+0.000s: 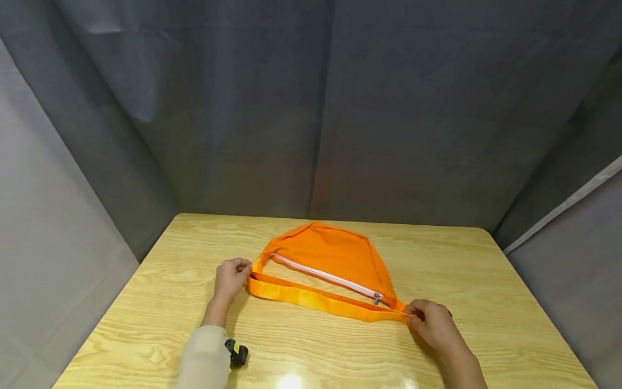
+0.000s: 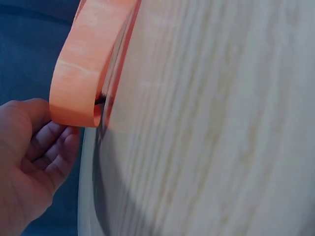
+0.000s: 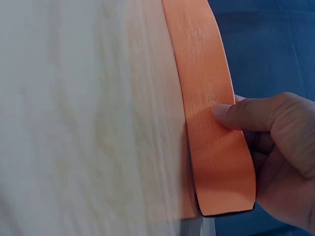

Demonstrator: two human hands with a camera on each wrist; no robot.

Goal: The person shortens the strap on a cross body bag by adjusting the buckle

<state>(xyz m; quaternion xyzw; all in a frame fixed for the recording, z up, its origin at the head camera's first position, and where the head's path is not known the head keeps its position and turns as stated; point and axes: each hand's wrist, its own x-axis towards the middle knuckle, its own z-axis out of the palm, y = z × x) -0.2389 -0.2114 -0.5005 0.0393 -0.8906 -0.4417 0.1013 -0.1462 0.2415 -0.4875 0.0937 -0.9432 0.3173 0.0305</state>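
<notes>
An orange fabric waist bag [image 1: 325, 251] lies flat on the table, its white zipper [image 1: 323, 276] running slantwise along the near side and the metal pull at the right end. Its yellow-orange strap [image 1: 311, 300] stretches in front of the bag between both hands. At the left end my left hand [image 1: 230, 282] pinches the strap where it loops back, a fold [image 2: 76, 83] seen close in the left wrist view. On the right, my right hand [image 1: 435, 325] holds the strap between thumb and fingers; the right wrist view shows the thumb [image 3: 229, 114] over the flat webbing [image 3: 206, 73].
The light wood-grain table [image 1: 146, 324] has rounded far corners. Dark grey curtains [image 1: 320, 108] hang behind it, with paler panels at both sides. A small black device [image 1: 236, 354] is at the left sleeve's cuff.
</notes>
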